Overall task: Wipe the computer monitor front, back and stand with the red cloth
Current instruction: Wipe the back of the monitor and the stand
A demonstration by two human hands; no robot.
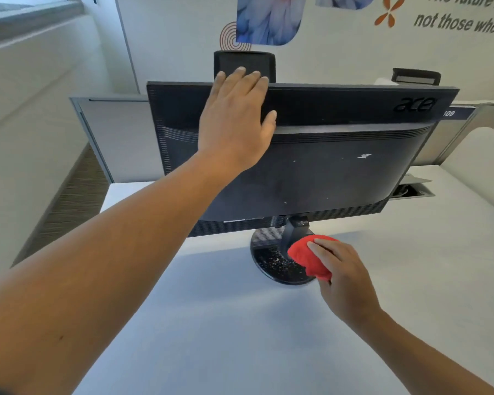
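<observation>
My left hand (234, 124), fingers (241, 81) straight, steadies the monitor (340, 172); my right hand (345, 277) clutches the red cloth (305, 258) on the dusty stand (271, 265): press, circle its base.

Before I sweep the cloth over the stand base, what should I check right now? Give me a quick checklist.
1. Left hand steadying the monitor: ok, it lies flat on the upper back.
2. Right hand gripping the red cloth: ok, the cloth is bunched in the fingers.
3. Cloth at the stand base: ok, it is by the neck.
4. Base clean: not ok, pale specks cover it.
5. Monitor back clean: not ok, white marks show.
6. Screen front clean: cannot tell, it faces away.
</observation>
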